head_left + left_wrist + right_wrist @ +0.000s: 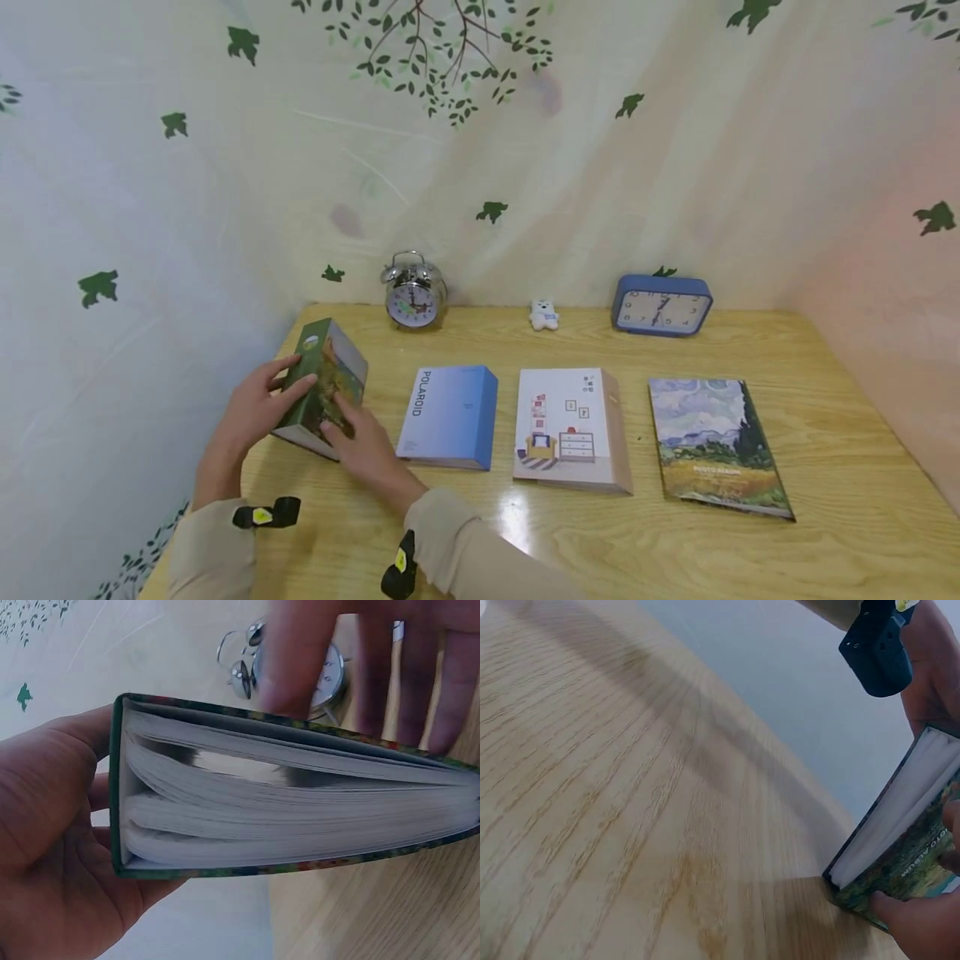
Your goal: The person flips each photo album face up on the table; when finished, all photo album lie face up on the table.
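Green photo album up in two hands, tilted, right by the left edge of the desk! Left hand has it at the spine, fingers curled round that side; right hand is on the front cover, fingers spread against it. Just to the right lies the blue POLAROID album, and near the back left corner stands the twin-bell alarm clock.

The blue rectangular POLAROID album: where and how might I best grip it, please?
I'd probably grip the blue album by its thick right edge, from the right, thumb on top: it lies flat and a gap separates that solid side from the white illustrated album.
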The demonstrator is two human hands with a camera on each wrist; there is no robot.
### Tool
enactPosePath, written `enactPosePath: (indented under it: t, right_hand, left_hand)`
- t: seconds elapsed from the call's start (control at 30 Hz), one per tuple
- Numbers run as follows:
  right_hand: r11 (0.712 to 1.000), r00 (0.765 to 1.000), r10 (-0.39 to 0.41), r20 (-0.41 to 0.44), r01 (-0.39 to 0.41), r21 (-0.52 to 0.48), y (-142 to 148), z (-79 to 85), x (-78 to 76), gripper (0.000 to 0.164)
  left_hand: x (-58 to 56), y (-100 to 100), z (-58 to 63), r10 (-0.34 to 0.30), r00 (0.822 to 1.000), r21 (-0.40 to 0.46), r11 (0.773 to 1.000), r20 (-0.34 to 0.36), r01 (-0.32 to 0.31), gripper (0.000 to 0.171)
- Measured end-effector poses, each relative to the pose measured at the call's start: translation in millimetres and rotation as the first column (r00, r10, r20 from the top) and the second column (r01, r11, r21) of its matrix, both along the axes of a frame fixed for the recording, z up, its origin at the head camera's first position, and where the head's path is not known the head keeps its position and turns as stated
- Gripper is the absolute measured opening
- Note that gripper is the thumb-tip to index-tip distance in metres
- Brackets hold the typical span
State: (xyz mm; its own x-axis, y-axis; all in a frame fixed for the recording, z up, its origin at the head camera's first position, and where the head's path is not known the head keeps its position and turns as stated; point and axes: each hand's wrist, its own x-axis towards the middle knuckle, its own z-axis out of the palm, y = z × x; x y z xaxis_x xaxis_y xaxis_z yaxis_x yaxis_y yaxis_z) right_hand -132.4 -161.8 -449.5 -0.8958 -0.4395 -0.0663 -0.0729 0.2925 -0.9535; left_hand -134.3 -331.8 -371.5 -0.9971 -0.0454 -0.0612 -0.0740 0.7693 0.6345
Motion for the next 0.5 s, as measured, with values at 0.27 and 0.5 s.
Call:
enactPosePath:
  t: [0.27,0.5]
  right_hand:
    - [0.997,0.996,-0.052,0.071,0.047,0.069,-10,-11.6,5.7,0.062]
    - [0.981,0.982,-0.183,0.048,0.179,0.077,-14,-14.0,4.9,0.074]
  left_hand:
    - [5.6,-25,-3.3,0.004,0.998,0.027,1.000,0.061,-0.006,0.072]
    - [5.7,-40,-14.1,-0.046,0.989,0.137,0.990,0.140,0.027,0.071]
